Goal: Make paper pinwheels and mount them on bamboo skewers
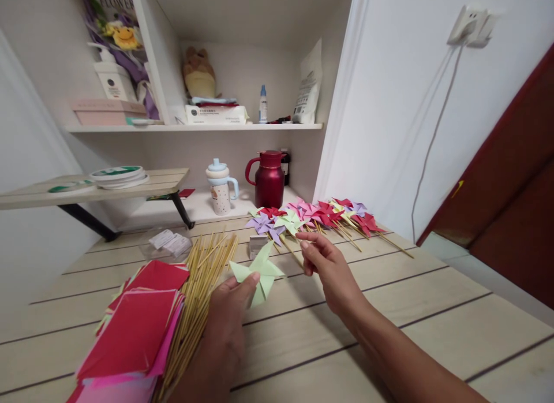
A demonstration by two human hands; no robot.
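My left hand (231,316) pinches the green paper pinwheel (258,271) by its bottom point, low over the wooden table (433,328). My right hand (325,264) is just to its right, thumb and finger pinched on a thin stick (289,248) (hard to see) that slants up and left toward the pile of finished pinwheels (315,215) farther back. I cannot tell if the stick touches the pinwheel.

Pale green folded paper pinwheel (258,271), held flat.
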